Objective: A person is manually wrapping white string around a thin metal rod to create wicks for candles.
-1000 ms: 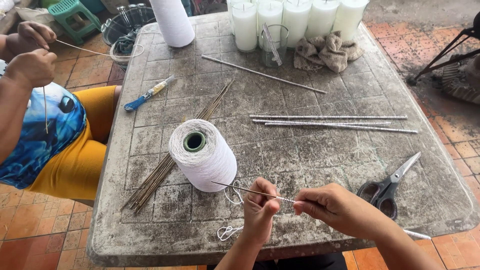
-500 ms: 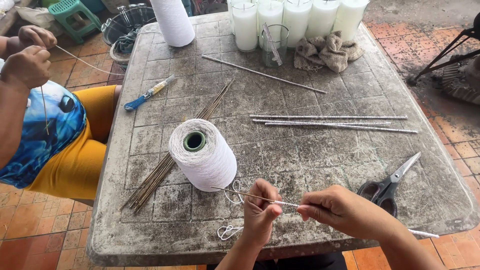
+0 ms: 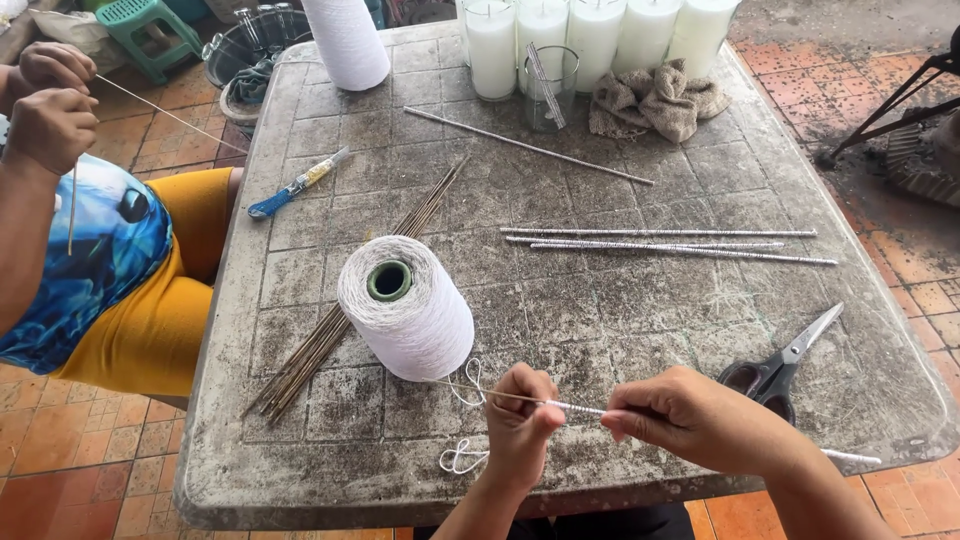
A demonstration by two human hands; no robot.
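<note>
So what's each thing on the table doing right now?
Left hand: pinching the thin stick.
Right hand: gripping the same stick.
Thin stick: held level, partly wrapped in white thread.
Thread cone: lying on its side, thread trailing off.
Scissors: lying slightly open.
Candle jars: upright, unlit.
Wrapped sticks: lying flat.

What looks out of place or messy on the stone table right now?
Nothing is spilled or broken. A loose loop of white string hangs near the edge of the stained grey table, by the left hand. The black-handled scissors lie open beside the right hand.
</note>
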